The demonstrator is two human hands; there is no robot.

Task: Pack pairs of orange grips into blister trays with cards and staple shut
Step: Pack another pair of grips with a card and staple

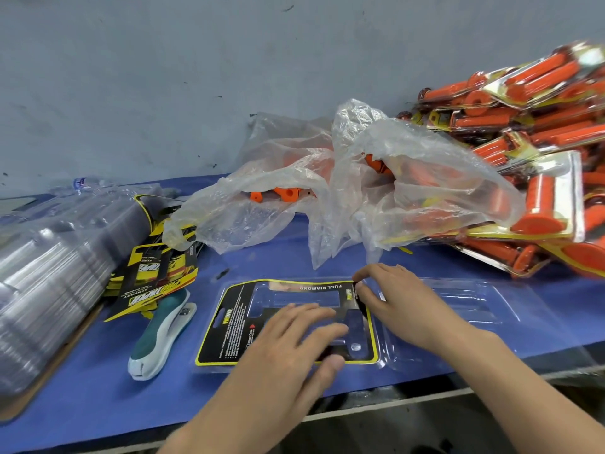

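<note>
Pressing card (222, 326) in blister tray (474, 306), lower centre, with left hand (294, 339), fingers straight. Pinching card's right corner with right hand (399, 296).

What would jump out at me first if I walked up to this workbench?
Most likely the big heap of packed orange grips piled at the far right against the wall, with a crumpled clear plastic bag beside it in the middle. Then the near centre: the left hand presses flat on a black-and-yellow card lying in an open blister tray, while the right hand pinches the card's right edge.
</note>
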